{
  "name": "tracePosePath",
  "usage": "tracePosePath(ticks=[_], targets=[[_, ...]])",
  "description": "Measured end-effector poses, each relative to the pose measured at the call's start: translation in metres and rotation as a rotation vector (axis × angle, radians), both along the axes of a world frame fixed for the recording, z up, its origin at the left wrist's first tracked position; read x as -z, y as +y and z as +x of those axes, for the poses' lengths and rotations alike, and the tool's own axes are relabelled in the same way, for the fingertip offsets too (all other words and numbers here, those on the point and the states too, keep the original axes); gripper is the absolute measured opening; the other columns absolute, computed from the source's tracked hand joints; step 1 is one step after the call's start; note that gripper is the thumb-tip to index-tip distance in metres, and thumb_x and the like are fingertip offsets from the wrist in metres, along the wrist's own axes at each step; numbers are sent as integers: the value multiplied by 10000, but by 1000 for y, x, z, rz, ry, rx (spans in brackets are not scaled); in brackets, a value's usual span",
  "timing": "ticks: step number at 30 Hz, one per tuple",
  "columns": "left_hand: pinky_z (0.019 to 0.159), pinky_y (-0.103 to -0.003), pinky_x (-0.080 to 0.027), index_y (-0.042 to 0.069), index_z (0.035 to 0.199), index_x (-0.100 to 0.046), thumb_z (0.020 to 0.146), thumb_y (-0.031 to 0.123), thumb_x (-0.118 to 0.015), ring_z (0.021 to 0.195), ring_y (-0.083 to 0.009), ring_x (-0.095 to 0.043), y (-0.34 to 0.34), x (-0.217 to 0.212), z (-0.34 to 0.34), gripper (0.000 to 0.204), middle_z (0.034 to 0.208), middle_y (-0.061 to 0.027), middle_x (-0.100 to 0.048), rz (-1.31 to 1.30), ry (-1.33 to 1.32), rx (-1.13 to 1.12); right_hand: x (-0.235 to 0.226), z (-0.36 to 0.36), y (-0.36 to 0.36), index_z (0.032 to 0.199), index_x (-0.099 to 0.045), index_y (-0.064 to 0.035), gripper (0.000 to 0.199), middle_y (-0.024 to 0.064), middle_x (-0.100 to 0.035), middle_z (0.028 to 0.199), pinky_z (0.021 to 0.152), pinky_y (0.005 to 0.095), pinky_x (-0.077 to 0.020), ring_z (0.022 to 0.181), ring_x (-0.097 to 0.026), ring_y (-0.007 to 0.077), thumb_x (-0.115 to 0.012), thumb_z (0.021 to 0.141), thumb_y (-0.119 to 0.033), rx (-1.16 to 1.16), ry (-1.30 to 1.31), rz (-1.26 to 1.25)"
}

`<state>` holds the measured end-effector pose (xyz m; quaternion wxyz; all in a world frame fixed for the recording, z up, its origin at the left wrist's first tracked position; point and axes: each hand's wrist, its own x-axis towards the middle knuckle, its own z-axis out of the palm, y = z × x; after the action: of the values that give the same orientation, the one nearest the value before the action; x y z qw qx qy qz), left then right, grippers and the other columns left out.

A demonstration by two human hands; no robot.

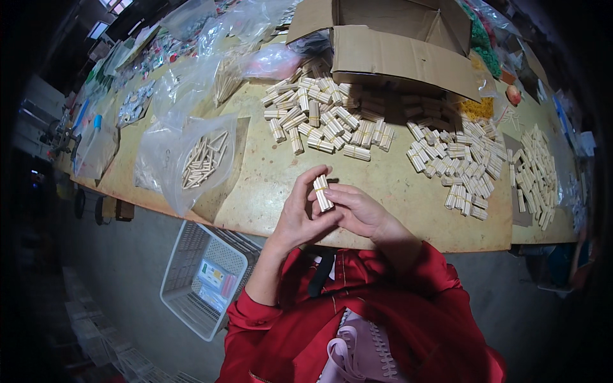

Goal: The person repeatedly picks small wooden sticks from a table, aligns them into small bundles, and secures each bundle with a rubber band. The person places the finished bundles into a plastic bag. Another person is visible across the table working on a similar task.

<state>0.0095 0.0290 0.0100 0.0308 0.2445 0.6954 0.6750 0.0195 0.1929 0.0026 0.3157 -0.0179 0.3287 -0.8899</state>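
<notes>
Close to the table's near edge, I hold a bundle of short pale wooden sticks with a yellow band around its middle. My left hand curls around the bundle's left side and lower end. From the right, my right hand presses thumb and fingers against it. Some fingertips are hidden behind the sticks and the hands. Beyond my hands lies a heap of similar banded bundles, with a second heap of bundles to the right.
Loose sticks lie at the far right. A clear plastic bag with loose sticks sits on the left. An open cardboard box stands at the back. Below the table's left edge, a grey plastic basket holds packets.
</notes>
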Motion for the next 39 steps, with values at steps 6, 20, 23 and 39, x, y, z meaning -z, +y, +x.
tracePosePath(ticks=[6,20,23,39], targets=[[985,-342,-458,21,1332,-470,696,67,-824,1171,-245,-561,-13,3,2,729,1237,-144,-568,-169,70,-8,-5,3,-2,1115,-567,37,298,127,-640,998,817,288,-515,908,-635,179,-508,998,-231,-15,20,22],[972,-444,-420,36,1368,-432,668,62,-768,1065,-328,-574,-7,-11,18,777,1173,-155,-598,-414,450,-128,5,11,-14,1271,-455,19,351,66,-574,1157,928,286,-451,1073,-542,131,-451,925,-38,17,319,305],[991,-469,-402,45,1353,-456,689,75,-757,1107,-319,-559,-7,-27,18,730,1199,-142,-593,-609,603,-117,-1,10,-10,1279,-462,13,359,72,-573,1166,920,286,-456,1078,-541,133,-448,923,-35,9,297,307],[942,-376,-461,-12,1332,-464,802,76,-695,1067,-262,-593,-39,0,21,584,1180,-173,-607,-209,247,-422,-52,12,42,1203,-475,-16,292,122,-607,1112,798,312,-538,971,-626,184,-526,984,-202,69,2,464]])
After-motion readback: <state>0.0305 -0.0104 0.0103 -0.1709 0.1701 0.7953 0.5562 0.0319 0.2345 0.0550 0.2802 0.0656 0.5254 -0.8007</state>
